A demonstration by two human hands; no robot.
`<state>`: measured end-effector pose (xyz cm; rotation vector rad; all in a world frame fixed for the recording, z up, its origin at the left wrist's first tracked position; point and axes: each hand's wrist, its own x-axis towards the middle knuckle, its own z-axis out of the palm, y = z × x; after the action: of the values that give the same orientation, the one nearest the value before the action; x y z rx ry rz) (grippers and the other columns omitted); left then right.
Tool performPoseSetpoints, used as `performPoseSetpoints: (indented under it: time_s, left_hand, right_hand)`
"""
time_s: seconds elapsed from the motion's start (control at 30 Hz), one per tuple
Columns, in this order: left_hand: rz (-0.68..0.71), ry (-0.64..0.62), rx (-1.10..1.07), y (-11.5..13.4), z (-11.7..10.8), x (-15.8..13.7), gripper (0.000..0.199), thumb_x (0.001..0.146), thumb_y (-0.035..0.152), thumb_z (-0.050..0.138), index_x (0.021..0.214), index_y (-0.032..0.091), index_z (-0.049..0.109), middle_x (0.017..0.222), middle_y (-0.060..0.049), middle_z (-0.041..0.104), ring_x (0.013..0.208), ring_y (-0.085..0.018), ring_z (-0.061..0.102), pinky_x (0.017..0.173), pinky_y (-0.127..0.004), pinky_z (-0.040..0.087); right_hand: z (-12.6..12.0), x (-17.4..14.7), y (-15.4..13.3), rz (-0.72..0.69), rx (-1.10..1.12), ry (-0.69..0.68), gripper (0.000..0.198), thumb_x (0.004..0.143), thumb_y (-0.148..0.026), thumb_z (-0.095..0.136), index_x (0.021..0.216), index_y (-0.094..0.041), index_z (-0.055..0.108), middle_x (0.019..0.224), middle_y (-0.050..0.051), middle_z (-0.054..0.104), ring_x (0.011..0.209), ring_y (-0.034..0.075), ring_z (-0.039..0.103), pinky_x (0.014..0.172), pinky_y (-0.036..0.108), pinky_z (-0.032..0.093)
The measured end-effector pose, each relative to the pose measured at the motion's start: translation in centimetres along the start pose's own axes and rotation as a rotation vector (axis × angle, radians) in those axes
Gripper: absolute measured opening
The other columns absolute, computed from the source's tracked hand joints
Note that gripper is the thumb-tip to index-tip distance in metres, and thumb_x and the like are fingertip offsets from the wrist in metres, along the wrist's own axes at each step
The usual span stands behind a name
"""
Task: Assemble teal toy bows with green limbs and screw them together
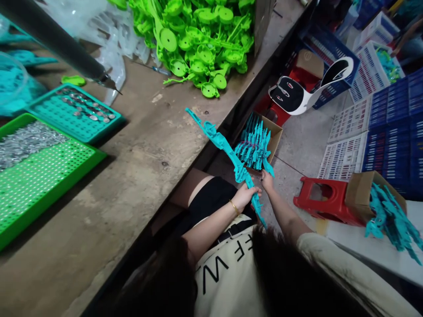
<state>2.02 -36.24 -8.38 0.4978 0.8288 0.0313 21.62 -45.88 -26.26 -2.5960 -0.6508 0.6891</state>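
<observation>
My left hand (245,196) is closed around a long, thin turquoise plastic part (222,141), which slants over my lap with its far tip near the bench edge. The part has a round socket near that tip and ribs along its length. Beside it, my right hand (267,179) pinches the end of another turquoise plastic part (268,167) at the near side of a cardboard box (276,134). Inside the box, several similar turquoise parts (254,138) stand packed together. Some of my right fingers are hidden.
On the wooden bench (142,154) lie a green tray (82,152) of screws, a teal tray (49,103) of small metal discs and a heap of lime-green parts (205,39). A dark screwdriver (62,42) hangs above. Red stools (325,196) and crates (383,136) stand right.
</observation>
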Motion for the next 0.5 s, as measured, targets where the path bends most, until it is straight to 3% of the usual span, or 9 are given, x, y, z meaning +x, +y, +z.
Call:
performPoseSetpoints:
  time_s: [0.17,0.33,0.5]
  left_hand:
    - [0.007,0.012,0.003,-0.1,-0.2,0.1,0.060,0.080,0.013,0.066,0.135,0.013,0.041,0.072,0.000,0.068,0.064,-0.015,0.069,0.056,-0.023,0.053]
    - [0.005,0.024,0.010,-0.2,-0.2,-0.1,0.059,0.080,0.012,0.065,0.135,0.012,0.041,0.071,0.000,0.068,0.062,-0.015,0.068,0.057,-0.023,0.053]
    - [0.010,0.031,0.009,-0.1,0.0,-0.4,0.060,0.081,0.013,0.064,0.136,0.012,0.040,0.072,0.000,0.068,0.063,-0.015,0.068,0.059,-0.025,0.054]
  right_hand:
    - [-0.5,-1.7,1.3,0.051,0.078,0.173,0.041,0.092,-0.040,0.058,0.126,-0.017,0.056,0.126,0.010,0.059,0.108,0.021,0.060,0.091,0.044,0.054]
    - [-0.5,-2.7,1.4,0.111,0.053,0.169,0.040,0.092,-0.040,0.058,0.125,-0.017,0.056,0.124,0.009,0.059,0.107,0.020,0.061,0.090,0.043,0.054]
    - [-0.6,-2.2,-0.7,0.149,-0.054,0.115,0.040,0.092,-0.040,0.058,0.125,-0.017,0.056,0.124,0.009,0.059,0.106,0.020,0.061,0.089,0.042,0.054]
